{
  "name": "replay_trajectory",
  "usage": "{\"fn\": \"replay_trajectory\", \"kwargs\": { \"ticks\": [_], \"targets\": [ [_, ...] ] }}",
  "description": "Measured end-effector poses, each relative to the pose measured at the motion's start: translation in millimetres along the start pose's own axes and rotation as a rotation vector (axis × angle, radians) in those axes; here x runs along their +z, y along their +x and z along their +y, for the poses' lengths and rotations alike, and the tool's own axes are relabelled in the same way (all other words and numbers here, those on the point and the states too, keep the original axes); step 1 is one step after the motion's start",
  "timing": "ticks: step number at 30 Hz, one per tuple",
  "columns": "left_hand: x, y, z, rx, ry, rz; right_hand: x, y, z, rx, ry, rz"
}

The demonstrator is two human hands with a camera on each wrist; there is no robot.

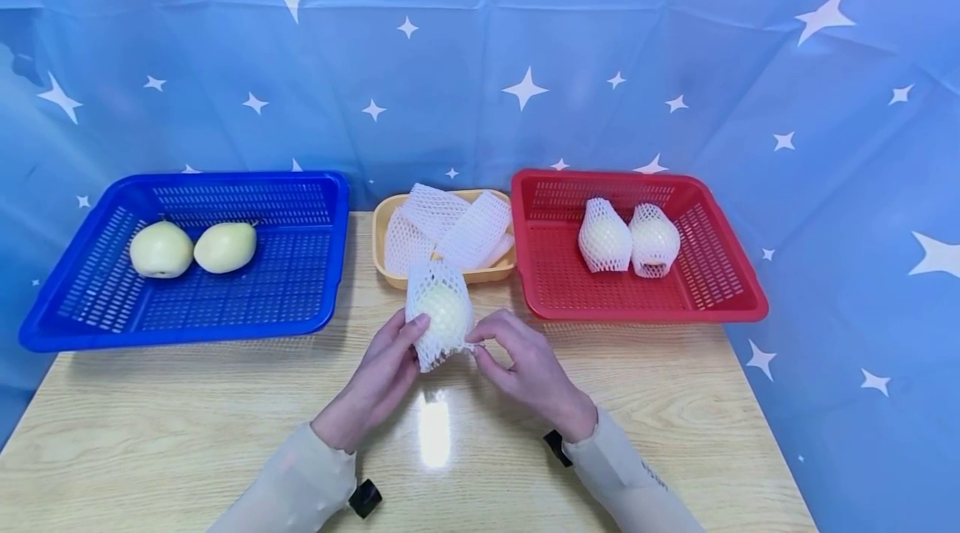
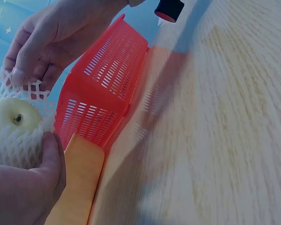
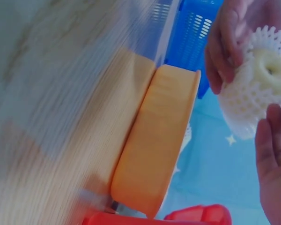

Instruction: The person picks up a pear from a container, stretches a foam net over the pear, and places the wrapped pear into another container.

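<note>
A pale yellow-green pear (image 1: pixel 441 309) sits inside a white foam net sleeve (image 1: pixel 431 273), held up over the table in front of the tan tray. My left hand (image 1: pixel 386 366) grips it from the left, thumb over the netting and fingers behind. On the other side, my right hand (image 1: pixel 525 362) pinches the sleeve's near edge between thumb and index finger. The left wrist view shows the pear's dimpled end (image 2: pixel 18 117) bare within the sleeve's open mouth, with netting around its sides.
A blue basket (image 1: pixel 333 258) at left holds two bare pears (image 1: pixel 193 249). Behind my hands, the tan tray (image 1: pixel 381 253) contains several foam net sleeves (image 1: pixel 472 228). At right, a red basket (image 1: pixel 645 312) holds two netted pears (image 1: pixel 630 241). A blue star-patterned cloth (image 1: pixel 450 99) hangs behind.
</note>
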State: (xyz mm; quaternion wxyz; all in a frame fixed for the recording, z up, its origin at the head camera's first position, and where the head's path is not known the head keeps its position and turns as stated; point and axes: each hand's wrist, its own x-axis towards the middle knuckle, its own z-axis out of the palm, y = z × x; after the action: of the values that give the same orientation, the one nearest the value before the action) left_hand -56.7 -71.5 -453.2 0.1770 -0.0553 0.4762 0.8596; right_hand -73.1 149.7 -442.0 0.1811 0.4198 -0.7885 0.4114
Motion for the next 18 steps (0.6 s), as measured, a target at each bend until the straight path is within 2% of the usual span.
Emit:
{"fn": "replay_trajectory", "kwargs": {
  "ticks": [5,12,15,18],
  "targets": [
    [2.6,3.3,0.0,0.035,0.002,0.020,1.1,-2.4,-4.3,-0.028,0.034,-0.064],
    [3.9,3.6,2.9,0.039,0.068,0.001,0.9,-5.1,-2.8,0.013,0.007,-0.100],
    [3.7,3.8,4.3,0.037,0.085,0.002,0.3,-6.2,-3.1,0.077,0.051,-0.081],
    [4.2,4.0,5.7,0.040,0.099,0.002,0.2,-5.6,-5.3,0.207,0.120,0.014]
  ]
}}
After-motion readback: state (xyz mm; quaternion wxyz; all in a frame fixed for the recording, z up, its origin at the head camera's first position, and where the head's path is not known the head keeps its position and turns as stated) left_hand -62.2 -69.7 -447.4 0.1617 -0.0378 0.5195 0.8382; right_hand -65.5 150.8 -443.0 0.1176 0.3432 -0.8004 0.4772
